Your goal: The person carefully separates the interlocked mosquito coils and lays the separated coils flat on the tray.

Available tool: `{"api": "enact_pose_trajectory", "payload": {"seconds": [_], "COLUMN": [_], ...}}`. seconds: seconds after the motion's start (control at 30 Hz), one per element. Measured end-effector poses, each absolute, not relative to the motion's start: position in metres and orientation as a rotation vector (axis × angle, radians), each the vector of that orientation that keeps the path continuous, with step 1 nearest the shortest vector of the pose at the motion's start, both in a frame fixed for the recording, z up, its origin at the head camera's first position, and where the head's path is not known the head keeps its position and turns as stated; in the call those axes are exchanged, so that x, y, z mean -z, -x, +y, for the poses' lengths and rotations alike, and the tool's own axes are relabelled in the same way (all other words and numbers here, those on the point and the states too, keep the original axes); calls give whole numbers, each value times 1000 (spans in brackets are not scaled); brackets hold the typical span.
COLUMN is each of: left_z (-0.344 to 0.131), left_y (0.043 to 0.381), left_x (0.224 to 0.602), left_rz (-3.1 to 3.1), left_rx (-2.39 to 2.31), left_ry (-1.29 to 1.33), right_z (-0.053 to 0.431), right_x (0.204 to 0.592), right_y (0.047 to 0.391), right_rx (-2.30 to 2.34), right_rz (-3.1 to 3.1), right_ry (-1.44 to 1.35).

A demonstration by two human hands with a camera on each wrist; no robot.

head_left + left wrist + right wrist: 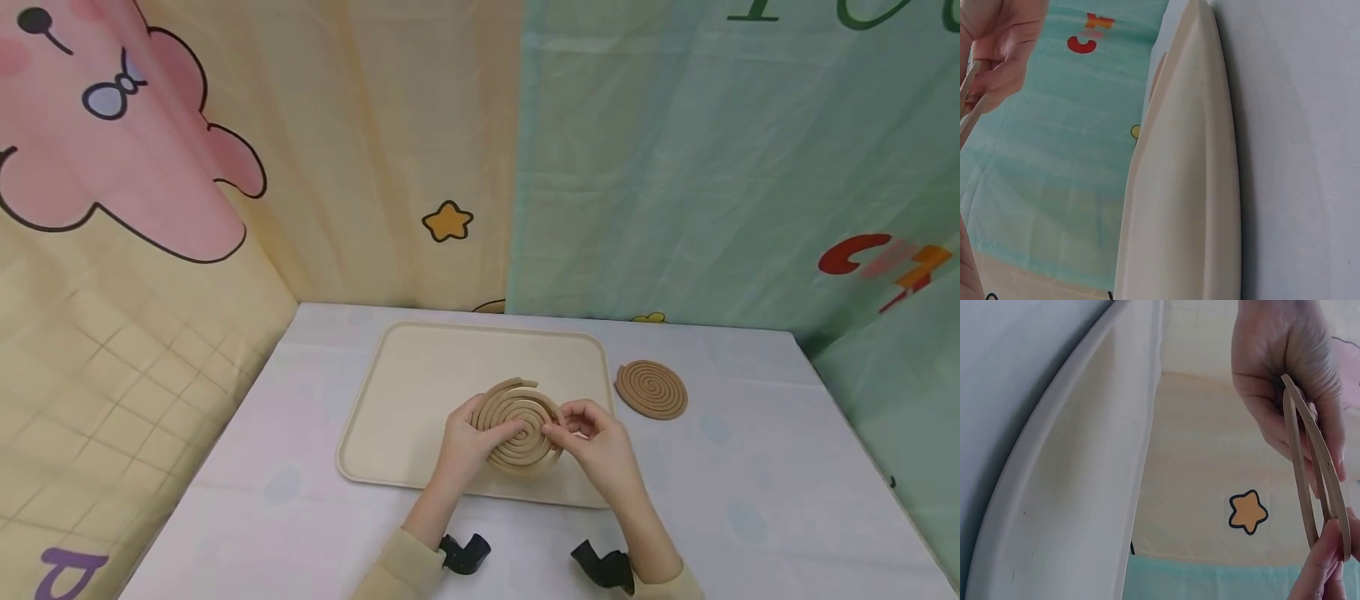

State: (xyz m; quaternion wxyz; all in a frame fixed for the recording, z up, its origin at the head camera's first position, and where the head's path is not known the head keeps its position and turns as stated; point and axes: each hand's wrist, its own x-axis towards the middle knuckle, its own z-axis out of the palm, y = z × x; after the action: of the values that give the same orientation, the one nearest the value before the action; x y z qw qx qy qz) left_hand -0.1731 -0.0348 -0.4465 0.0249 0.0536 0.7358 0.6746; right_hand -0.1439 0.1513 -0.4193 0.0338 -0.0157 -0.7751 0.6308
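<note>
A tan mosquito coil (pixel 507 408) is held up above the cream tray in the head view. My left hand (pixel 467 442) grips its left side, the thumb lying over the front near the middle. At the right edge my right hand (pixel 600 440) pinches the coil between thumb and fingers. Seen edge-on in the right wrist view, the coil's strips (pixel 1329 469) stand apart with gaps between them, held at one end by the left hand (pixel 1285 381) and at the other by the right fingertips (pixel 1322 562). The left wrist view catches only the strips' ends.
The cream tray (pixel 420 358) lies on the white-covered table (pixel 300 433). A browner, flat coil (pixel 652 389) rests right of the tray. Near the wrists are two black curved pieces (pixel 467 556). Printed curtains (pixel 390 167) stand behind the table.
</note>
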Motion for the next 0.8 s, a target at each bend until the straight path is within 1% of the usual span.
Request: {"api": "enact_pose_trajectory", "payload": {"seconds": [0.1,0.2,0.43,0.53,0.7,0.8], "left_z": [-34,-33,-37,-41,-46,-46], "left_y": [170,168,167,169,172,172], "left_x": [449,450,450,449,449,449], "left_rz": [2255,2259,2316,2333,2342,2326], "left_rx": [-2156,-2182,-2065,-1985,-1910,-1912], "left_ry": [-103,-115,-374,-443,-487,-458], "right_z": [150,149,153,155,154,152], "right_x": [419,421,420,419,418,419], "right_y": [144,144,145,146,147,146], "right_rx": [-2103,-2162,-2093,-2033,-1949,-1895], "right_rz": [-2337,-2330,-2409,-2466,-2521,-2508], "right_ry": [100,112,19,-46,-111,-124]}}
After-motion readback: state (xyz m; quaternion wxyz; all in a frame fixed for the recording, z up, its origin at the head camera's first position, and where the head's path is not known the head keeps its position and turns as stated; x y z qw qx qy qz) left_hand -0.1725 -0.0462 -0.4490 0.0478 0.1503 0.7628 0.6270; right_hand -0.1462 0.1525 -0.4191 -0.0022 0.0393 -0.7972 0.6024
